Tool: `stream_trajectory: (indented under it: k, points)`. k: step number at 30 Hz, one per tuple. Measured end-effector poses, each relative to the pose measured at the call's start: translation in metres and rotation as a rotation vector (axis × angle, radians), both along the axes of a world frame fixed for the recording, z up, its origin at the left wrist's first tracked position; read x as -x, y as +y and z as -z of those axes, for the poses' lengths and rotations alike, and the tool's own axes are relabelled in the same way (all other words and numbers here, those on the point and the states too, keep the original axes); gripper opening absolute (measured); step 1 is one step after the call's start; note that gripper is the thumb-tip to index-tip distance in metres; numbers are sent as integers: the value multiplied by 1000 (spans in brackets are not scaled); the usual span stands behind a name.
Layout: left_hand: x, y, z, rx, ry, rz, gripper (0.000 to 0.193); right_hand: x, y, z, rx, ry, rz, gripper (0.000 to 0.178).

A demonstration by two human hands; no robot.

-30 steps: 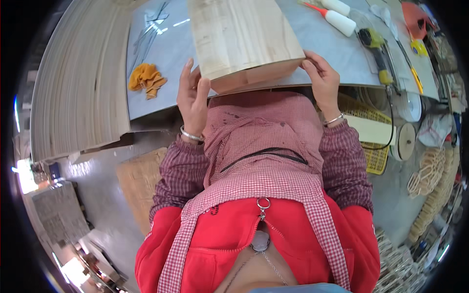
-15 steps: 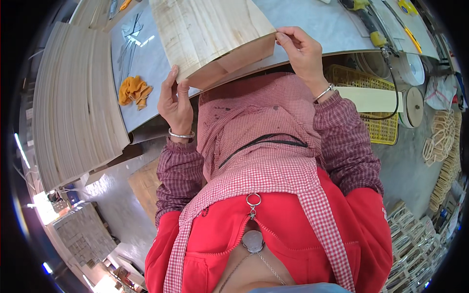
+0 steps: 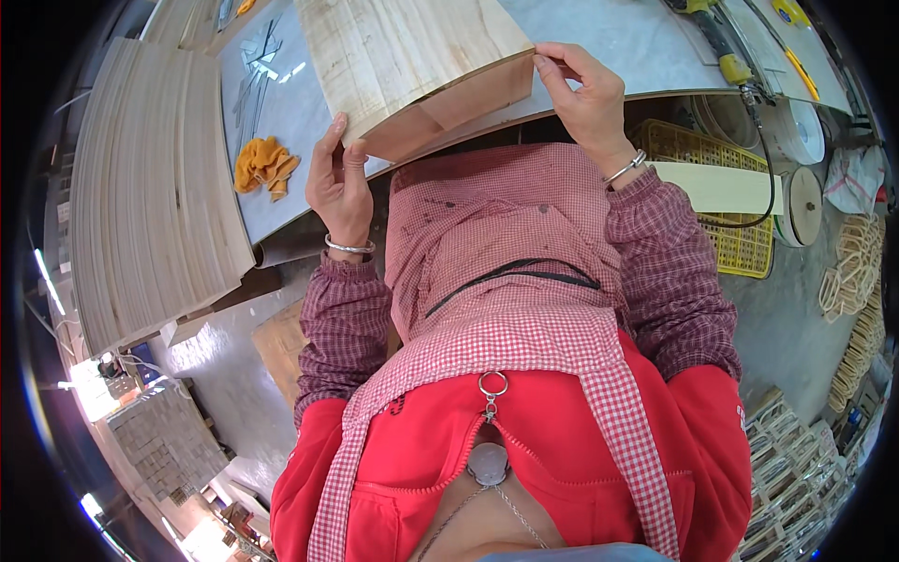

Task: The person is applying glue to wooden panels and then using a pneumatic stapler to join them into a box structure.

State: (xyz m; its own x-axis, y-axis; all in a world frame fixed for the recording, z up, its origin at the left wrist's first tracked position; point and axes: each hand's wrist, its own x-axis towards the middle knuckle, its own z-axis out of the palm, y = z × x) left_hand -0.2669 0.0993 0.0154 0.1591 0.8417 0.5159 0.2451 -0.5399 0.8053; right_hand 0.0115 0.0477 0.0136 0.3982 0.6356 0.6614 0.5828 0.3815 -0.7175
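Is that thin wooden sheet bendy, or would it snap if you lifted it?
The thin wooden sheet curves down at its front edge between the left hand and right hand, so it's probably bendy. Being thin, it's likely light, and might crack if folded hard.

Bright, even daylight fills the scene. Glare streaks the grey table [image 3: 281, 84] at far left; lamps blow out at near left. Fisheye bending curves the edges; black corners.
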Motion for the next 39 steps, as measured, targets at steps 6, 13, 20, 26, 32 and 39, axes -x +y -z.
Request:
stream_trajectory:
  k: [6,13,20,26,32,39]
  points:
    - [-1,1,0,-64,10,11,30,-2,4,1,-120,-201,79,16]
    - [0,-1,0,-80,26,-8,28,-1,5,1,-144,-222,65,18]
    - [0,-3,-3,-54,47,-24,28,-1,4,0,-144,-224,58,19]
    - [2,-1,-1,-57,52,-24,28,-6,3,6,86,315,-229,26]
    - [4,-1,-2,-52,69,-5,27,-13,9,-12,70,196,-378,29]
    - [-1,-4,-5,-55,49,-40,27,-26,14,-7,97,41,-433,26]
